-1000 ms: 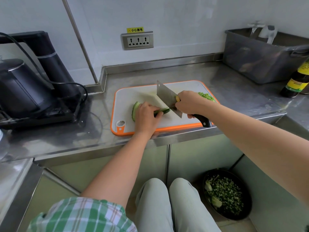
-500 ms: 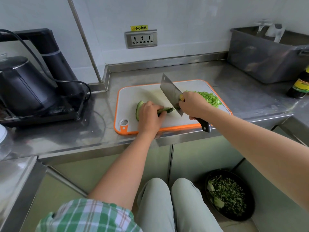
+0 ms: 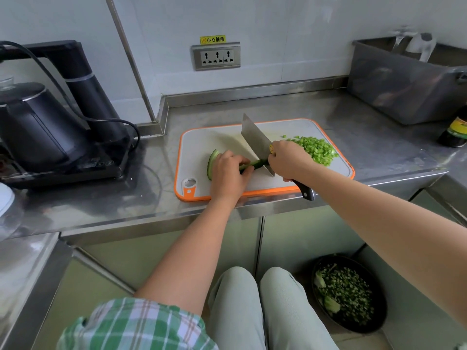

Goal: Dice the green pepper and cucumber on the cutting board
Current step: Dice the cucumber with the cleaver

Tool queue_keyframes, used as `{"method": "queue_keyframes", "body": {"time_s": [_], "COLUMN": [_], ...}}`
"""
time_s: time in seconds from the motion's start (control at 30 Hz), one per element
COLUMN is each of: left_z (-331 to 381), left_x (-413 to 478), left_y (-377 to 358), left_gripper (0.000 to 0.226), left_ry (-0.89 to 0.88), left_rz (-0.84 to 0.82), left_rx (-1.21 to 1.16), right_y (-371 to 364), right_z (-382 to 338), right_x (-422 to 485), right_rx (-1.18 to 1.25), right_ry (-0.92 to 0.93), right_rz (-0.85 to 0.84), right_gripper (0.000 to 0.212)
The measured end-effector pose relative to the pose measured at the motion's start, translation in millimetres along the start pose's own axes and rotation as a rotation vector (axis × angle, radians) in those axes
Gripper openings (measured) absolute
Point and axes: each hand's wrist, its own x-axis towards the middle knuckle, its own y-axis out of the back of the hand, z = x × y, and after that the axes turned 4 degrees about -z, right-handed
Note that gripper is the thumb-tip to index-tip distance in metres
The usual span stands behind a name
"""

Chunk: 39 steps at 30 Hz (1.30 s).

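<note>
**A:** On the steel tabletop (image 3: 379, 152), where is the work?

**B:** On the white cutting board (image 3: 331, 170) with the orange rim. The left hand (image 3: 227, 175) curls its fingers over a cucumber piece (image 3: 212, 161). Its grip is clenched on the dark green end, which touches the blade of the cleaver (image 3: 254, 140).

**A:** And the other hand?

**B:** The right hand (image 3: 288, 160) has its grip wrapped round the cleaver's black handle. The blade tilts, edge down on the board. A pile of green dice (image 3: 316, 147) lies just behind that hand, at the board's right end.

**A:** Any writing?

**B:** A yellow sticker (image 3: 212, 39) above the wall socket (image 3: 216, 57) reads "小心触电". The blade's heel carries a small yellow emblem, too small to read. A dark bottle (image 3: 453, 135) at the far right has a yellow-green label, illegible.

**A:** Anything else?

**B:** A black kettle (image 3: 32, 127) on its base at left, a grey tub (image 3: 404, 84) at the back right, and a dark bowl (image 3: 379, 311) of chopped greens on the floor.
</note>
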Motion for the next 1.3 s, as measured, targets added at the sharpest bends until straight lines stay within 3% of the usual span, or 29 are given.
{"method": "queue_keyframes", "body": {"time_s": [0.37, 0.67, 0.97, 1.17, 1.3], "left_z": [0, 0, 2, 2, 1], "left_x": [0, 0, -1, -2, -2], "left_y": [0, 0, 2, 2, 4], "left_gripper": [0.012, 0.017, 0.015, 0.016, 0.029], "left_ry": [-0.005, 0.009, 0.010, 0.003, 0.008], "left_rz": [0.000, -0.001, -0.001, -0.013, -0.022], "left_rx": [-0.016, -0.002, 0.004, 0.006, 0.023], "right_y": [15, 3, 13, -3, -1], "right_z": [-4, 3, -7, -10, -2], "right_x": [-2, 0, -2, 1, 3], "right_rx": [-0.069, 0.049, -0.039, -0.036, 0.039], "right_ry": [-0.018, 0.021, 0.003, -0.001, 0.008], "right_rz": [-0.134, 0.036, -0.123, -0.044, -0.001], "right_gripper": [0.019, 0.024, 0.016, 0.014, 0.019]}}
